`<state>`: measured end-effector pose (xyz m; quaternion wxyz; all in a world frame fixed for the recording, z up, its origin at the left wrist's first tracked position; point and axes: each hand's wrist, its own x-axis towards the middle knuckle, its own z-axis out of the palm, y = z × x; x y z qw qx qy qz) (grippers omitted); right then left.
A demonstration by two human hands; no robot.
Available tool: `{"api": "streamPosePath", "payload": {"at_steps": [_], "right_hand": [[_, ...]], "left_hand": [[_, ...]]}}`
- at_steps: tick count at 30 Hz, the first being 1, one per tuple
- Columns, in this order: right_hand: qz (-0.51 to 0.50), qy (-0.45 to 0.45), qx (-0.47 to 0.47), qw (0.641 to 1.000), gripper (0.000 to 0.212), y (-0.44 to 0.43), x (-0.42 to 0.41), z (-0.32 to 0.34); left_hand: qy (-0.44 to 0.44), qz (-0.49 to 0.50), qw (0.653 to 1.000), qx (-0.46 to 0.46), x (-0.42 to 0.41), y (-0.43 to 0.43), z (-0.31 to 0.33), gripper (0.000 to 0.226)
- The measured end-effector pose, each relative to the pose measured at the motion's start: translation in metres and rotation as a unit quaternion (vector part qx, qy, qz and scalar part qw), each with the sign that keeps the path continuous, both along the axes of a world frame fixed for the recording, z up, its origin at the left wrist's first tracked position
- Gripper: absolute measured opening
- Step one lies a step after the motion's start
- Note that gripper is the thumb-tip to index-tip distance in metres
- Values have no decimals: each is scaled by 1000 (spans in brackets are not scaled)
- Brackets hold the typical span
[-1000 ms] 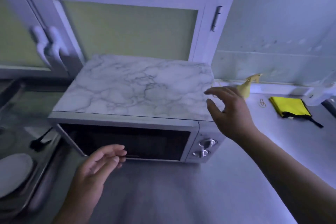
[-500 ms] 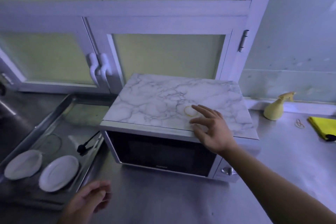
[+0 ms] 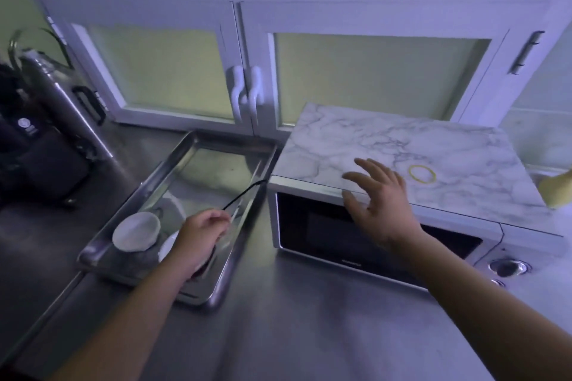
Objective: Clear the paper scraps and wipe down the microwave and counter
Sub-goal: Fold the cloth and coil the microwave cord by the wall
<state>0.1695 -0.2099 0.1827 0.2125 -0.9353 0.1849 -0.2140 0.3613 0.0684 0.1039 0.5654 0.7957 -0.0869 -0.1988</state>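
Two hands: my right hand (image 3: 380, 204), spread and empty, hovers over the microwave (image 3: 365, 139); my left hand (image 3: 201, 233) curls above the tray (image 3: 216, 170), grip unclear. Best lift the rubber band (image 3: 422, 174) first.

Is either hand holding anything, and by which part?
The left hand seems to pinch the lower end of a thin black strand above the tray. The right hand, spread open over the microwave, holds nothing.
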Motion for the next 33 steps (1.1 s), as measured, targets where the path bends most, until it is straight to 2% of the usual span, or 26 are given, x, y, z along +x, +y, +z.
{"api": "streamPosePath", "payload": {"at_steps": [3,5,8,10,13,14,16,17,20,22,26,30,33], "right_hand": [[-38,21,-6,999,33,12,52,-1],[-77,44,-1,996,37,14,89,-1],[-134,82,19,987,43,15,128,-3],[-164,99,0,981,45,16,137,-8],[-196,78,-10,977,42,15,136,-13],[-202,72,-9,977,41,16,136,-13],[-207,73,-16,976,40,16,136,-13],[-207,74,-17,975,40,17,136,-13],[-208,69,-12,976,40,17,135,-13],[-208,63,-14,976,40,17,135,-15],[-217,52,-15,975,38,18,136,-16],[-227,55,-17,972,39,18,137,-16],[-227,59,-14,972,44,19,136,-16]], "left_hand": [[6,-29,999,29,65,-12,-23,8],[-23,-68,993,97,108,-17,-43,4],[-69,-130,967,209,157,-29,-77,26],[-79,-155,956,235,179,-40,-96,43],[-90,-207,936,269,199,-59,-118,53],[-91,-221,930,279,203,-64,-122,51],[-91,-234,923,291,210,-73,-125,31],[-83,-236,924,288,214,-77,-125,20],[-16,-266,929,257,229,-92,-117,24],[33,-265,941,208,238,-105,-104,22],[76,-226,965,107,259,-144,-72,17],[70,-206,975,41,265,-195,-54,27],[52,-191,979,39,268,-233,-34,28]]}}
